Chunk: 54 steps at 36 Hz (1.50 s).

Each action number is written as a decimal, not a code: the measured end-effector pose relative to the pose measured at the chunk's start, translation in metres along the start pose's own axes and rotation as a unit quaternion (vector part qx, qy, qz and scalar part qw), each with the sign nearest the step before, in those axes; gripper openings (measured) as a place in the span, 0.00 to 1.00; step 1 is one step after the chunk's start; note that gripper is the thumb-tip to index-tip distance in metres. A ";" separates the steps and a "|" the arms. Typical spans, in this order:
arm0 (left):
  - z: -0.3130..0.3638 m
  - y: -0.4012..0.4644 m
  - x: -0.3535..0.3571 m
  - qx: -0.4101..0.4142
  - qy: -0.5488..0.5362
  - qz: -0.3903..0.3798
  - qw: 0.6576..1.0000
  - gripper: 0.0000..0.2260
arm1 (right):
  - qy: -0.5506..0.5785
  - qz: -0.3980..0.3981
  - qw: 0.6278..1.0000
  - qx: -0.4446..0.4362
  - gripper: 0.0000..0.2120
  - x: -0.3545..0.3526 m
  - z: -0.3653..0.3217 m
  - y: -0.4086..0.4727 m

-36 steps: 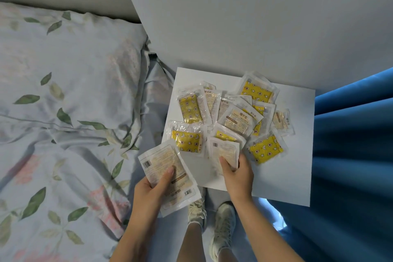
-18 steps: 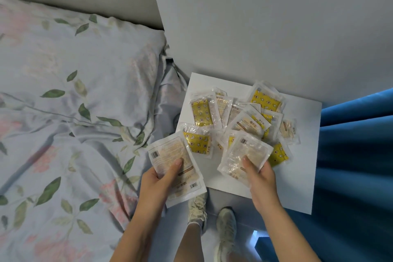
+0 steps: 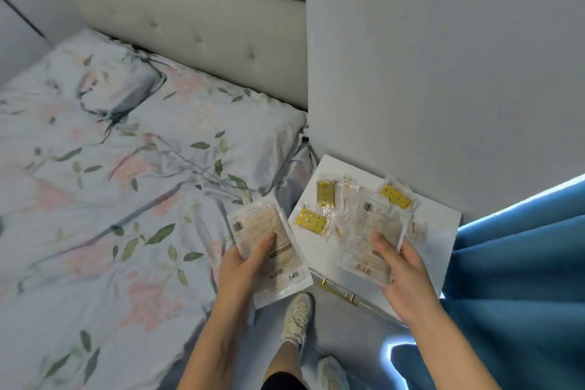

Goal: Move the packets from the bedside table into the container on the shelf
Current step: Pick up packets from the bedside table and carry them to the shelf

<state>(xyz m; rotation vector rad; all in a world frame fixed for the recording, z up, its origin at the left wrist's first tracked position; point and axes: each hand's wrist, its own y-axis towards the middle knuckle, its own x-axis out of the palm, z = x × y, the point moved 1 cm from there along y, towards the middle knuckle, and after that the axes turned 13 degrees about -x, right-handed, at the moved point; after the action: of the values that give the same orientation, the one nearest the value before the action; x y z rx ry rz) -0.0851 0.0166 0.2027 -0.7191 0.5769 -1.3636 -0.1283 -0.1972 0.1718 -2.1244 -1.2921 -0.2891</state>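
Note:
The white bedside table [image 3: 440,225] stands at the lower right and carries several packets, some yellow [image 3: 311,221] and some clear. My left hand [image 3: 243,266] grips a large clear packet [image 3: 269,244], held just left of the table over the bed's edge. A second clear packet [image 3: 370,231] is in my right hand [image 3: 402,275], lifted above the table's front half and hiding the packets beneath it. The shelf and its container are not in view.
A bed with floral sheets [image 3: 110,199] and a pillow fills the left. A padded headboard [image 3: 190,19] runs along the back. A grey wall [image 3: 443,57] rises behind the table and a blue curtain [image 3: 522,279] hangs on the right. My shoes [image 3: 296,317] are on the floor.
My right hand has lifted its clear packet off the pile and drawn it toward me. The view has tilted up and to the left, showing more bed and headboard. My left hand still holds its packet.

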 end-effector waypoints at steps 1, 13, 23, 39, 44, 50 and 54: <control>0.003 -0.017 -0.006 0.012 -0.001 0.012 1.000 0.07 | -0.008 -0.022 1.000 -0.007 0.19 0.010 -0.012 -0.013; 0.032 -0.208 -0.127 0.134 -0.096 0.157 0.974 0.07 | -0.129 -0.274 0.952 -0.044 0.43 0.176 -0.087 -0.147; -0.022 -0.357 -0.273 0.165 -0.270 0.355 0.880 0.04 | -0.197 -0.497 0.844 -0.026 0.13 0.317 -0.038 -0.305; -0.245 -0.624 -0.494 0.188 -0.387 0.556 0.711 0.10 | -0.227 -0.698 0.674 0.086 0.09 0.376 0.184 -0.655; -0.306 -0.673 -0.532 0.150 -0.416 0.590 0.675 0.16 | -0.257 -0.728 0.625 0.120 0.13 0.374 0.236 -0.737; -0.341 -0.690 -0.583 0.133 -0.449 0.606 0.642 0.13 | -0.270 -0.739 0.602 0.138 0.09 0.397 0.294 -0.791; -0.352 -0.690 -0.631 0.128 -0.460 0.613 0.630 0.13 | -0.267 -0.740 0.597 0.156 0.09 0.424 0.337 -0.816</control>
<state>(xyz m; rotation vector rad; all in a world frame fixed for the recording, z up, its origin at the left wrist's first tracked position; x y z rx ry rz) -0.8838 0.5589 0.4601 -0.4803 -0.0649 0.3015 -0.6631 0.5784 0.4398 -0.2923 -2.9243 -0.0183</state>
